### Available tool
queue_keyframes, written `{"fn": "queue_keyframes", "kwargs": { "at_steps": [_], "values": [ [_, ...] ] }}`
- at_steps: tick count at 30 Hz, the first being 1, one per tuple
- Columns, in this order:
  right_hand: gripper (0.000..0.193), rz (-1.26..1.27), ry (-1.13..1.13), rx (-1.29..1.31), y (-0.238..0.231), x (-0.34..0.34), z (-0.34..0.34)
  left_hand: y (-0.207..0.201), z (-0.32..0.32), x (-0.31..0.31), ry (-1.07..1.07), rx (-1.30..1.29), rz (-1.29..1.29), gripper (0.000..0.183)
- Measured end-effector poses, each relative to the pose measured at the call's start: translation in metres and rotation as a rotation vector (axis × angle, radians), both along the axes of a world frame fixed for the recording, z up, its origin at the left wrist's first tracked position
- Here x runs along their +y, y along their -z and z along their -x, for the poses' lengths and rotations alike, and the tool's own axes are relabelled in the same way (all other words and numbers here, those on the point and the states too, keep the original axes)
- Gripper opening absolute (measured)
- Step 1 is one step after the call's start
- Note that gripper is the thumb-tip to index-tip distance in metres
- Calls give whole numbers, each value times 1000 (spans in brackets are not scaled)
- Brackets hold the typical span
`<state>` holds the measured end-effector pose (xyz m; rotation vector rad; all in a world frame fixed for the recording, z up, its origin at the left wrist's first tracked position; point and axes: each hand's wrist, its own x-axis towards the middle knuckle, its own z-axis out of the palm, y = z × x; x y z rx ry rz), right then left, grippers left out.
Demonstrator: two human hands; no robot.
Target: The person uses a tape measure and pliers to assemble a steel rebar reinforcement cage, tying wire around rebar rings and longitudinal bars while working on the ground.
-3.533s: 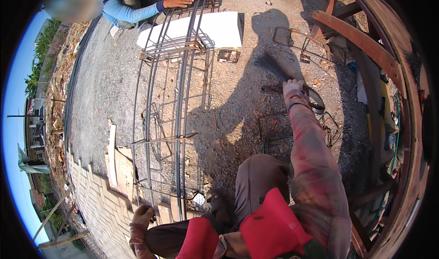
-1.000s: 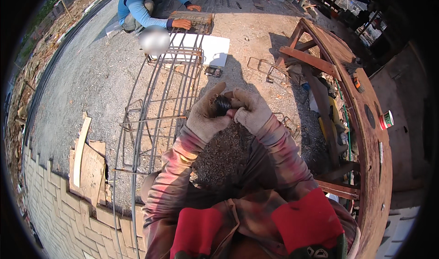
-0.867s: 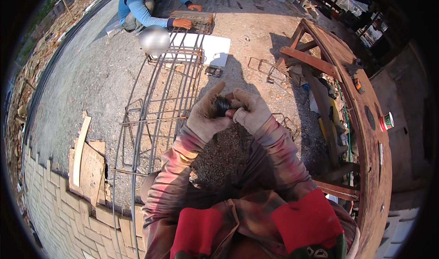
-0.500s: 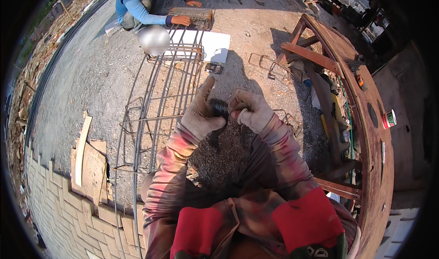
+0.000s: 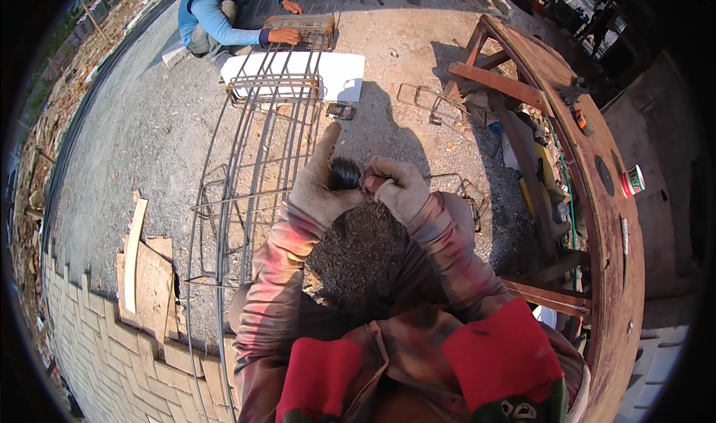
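Observation:
My left hand, in a pale work glove, is wrapped round a small coil of dark thin wire, its index finger pointing away from me. Close against the right side of the coil is my right hand, gloved too, its fingers bent into a pinch. What lies between those fingertips is too small to make out. Just left of my hands stretches a long rebar cage of thin bars and bent stirrups on the gravel.
A co-worker crouches at the cage's far end, hands on stacked stirrups. A white sheet lies beneath the bars. Loose stirrups lie ahead. A wooden bench with a cup stands right; plywood pieces lie left.
My right hand has shifted left and closed in on the coil. The coil has turned a little in my left hand. The whole view has moved slightly.

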<state>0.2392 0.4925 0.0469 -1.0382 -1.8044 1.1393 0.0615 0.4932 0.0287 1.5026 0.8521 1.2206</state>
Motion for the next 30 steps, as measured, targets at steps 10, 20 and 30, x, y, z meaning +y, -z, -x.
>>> {"fn": "queue_keyframes", "kwargs": {
  "at_steps": [10, 20, 30],
  "values": [
    [14, 251, 1, 241, 11, -4, 2, -9, 3, -9, 89, -216, 132, 99],
    [17, 426, -62, 507, 17, -11, 0, -10, 4, -13, 152, -380, 174, 96],
    [12, 326, -6, 373, 24, -13, -5, -11, 1, -14, 102, -319, 155, 94]
  ]
}}
